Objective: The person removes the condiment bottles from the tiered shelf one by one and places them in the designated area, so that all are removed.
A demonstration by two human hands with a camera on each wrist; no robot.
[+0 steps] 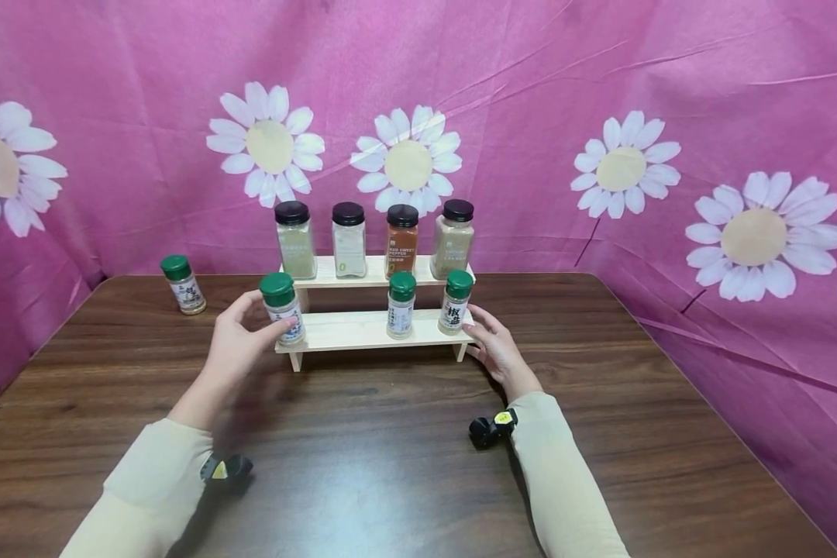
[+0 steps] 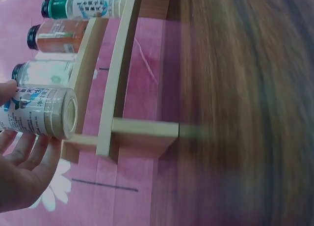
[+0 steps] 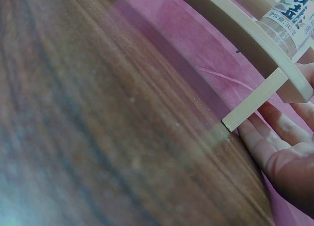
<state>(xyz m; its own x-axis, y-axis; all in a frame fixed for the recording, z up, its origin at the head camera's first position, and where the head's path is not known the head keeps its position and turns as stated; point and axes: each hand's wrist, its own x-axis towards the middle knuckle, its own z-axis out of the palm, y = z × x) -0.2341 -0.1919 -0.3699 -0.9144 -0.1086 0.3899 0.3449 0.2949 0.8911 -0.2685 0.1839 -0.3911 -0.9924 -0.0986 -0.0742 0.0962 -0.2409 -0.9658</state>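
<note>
My left hand (image 1: 240,329) grips a green-capped spice jar (image 1: 284,314) between thumb and fingers, at the left end of the lower step of a two-step wooden rack (image 1: 335,332). In the left wrist view, the held jar (image 2: 37,113) shows its round base tilted toward the camera. At the rack's right end, the fingers of my right hand (image 1: 498,353) touch the lower step's edge beside its leg (image 3: 257,99). Right above them stands another green-capped jar (image 1: 454,304) with a label in large dark characters. A third green-capped jar (image 1: 401,308) stands left of that one.
Several black-capped spice jars line the upper step, among them a red-orange one (image 1: 401,242). Another green-capped jar (image 1: 184,287) stands on the brown wooden table (image 1: 363,465) at the back left. Behind the table hangs a pink cloth (image 1: 516,155) with white daisies.
</note>
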